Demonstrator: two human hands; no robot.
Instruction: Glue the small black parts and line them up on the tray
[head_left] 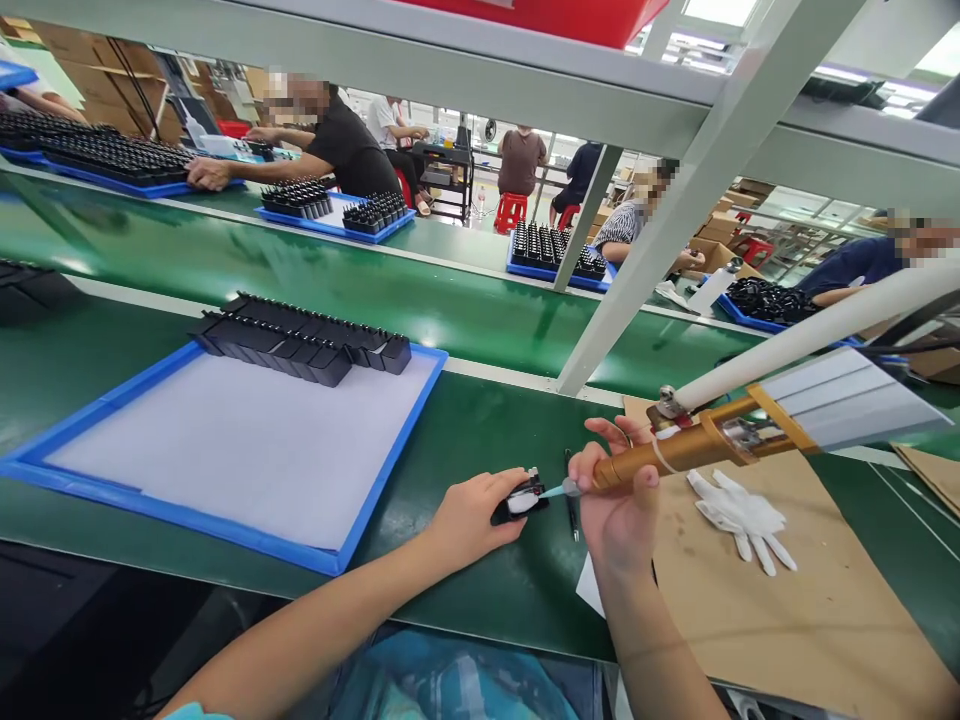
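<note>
My left hand is closed around a small black plastic housing with a white part in its top, low over the green bench. My right hand grips a gold cylindrical dispenser, its thumb and fingers around the front end. The dispenser's tapered light-blue nozzle points left and reaches the housing's edge; whether it touches cannot be made out. Just behind the nozzle, a black pen lies on the bench.
A blue-rimmed tray at left bears rows of black housings along its far side. On cardboard at right lies a white glove. A slanted metal post rises ahead. Beyond the green conveyor, several people work beside loaded trays.
</note>
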